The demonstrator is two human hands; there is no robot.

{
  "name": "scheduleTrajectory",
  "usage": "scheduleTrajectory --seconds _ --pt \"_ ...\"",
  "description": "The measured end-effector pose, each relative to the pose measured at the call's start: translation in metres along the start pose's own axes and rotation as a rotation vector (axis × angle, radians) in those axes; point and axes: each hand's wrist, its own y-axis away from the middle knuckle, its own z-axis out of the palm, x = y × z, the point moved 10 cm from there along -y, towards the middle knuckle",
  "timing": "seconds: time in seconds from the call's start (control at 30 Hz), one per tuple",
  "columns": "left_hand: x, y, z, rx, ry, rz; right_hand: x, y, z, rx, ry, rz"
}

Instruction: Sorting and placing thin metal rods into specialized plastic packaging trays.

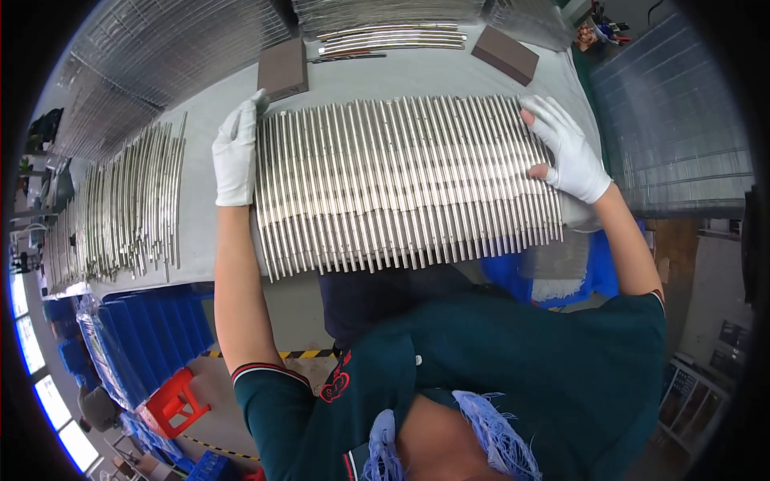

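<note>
White-gloved hands (236, 156) (565, 152), half-curled against metal rods (401, 184)

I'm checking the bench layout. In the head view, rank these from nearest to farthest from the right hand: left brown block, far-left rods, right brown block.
1. Right brown block: back right, just beyond the right hand.
2. Left brown block: back left, near the left hand.
3. Far-left rods: at the left end of the table.
</note>
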Motion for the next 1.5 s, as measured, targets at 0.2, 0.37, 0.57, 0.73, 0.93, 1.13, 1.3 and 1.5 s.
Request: scheduleTrajectory --seconds 0.2,0.37,0.57,0.73,0.93,1.13,1.3,1.5 --pt "0.000 0.002 0.001 0.014 0.010 0.017 -0.020 -0.013 0.018 -0.117 0.129 -0.127" --pt "0.002 0.001 0.001 0.014 0.014 0.040 -0.064 -0.053 0.030 -0.126 0.001 -0.257" --pt "0.005 0.003 0.008 -0.013 -0.167 0.069 -0.130 -0.117 0.047 -0.083 -0.019 -0.395" --pt "0.006 0.004 0.006 -0.040 -0.081 0.056 -0.188 -0.167 0.061 -0.011 -0.069 -0.470" --pt "0.020 0.007 0.007 -0.028 -0.293 0.106 -0.223 -0.205 0.068 0.101 -0.094 -0.369" --pt "0.024 0.006 0.007 -0.015 -0.398 0.180 -0.226 -0.211 0.065 0.149 -0.126 -0.205" --pt "0.014 0.003 -0.005 0.029 -0.334 0.206 -0.265 -0.150 0.053 0.041 -0.240 -0.553" --pt "0.013 0.005 -0.005 0.044 -0.158 0.106 -0.224 -0.092 0.037 -0.129 -0.305 -0.496"
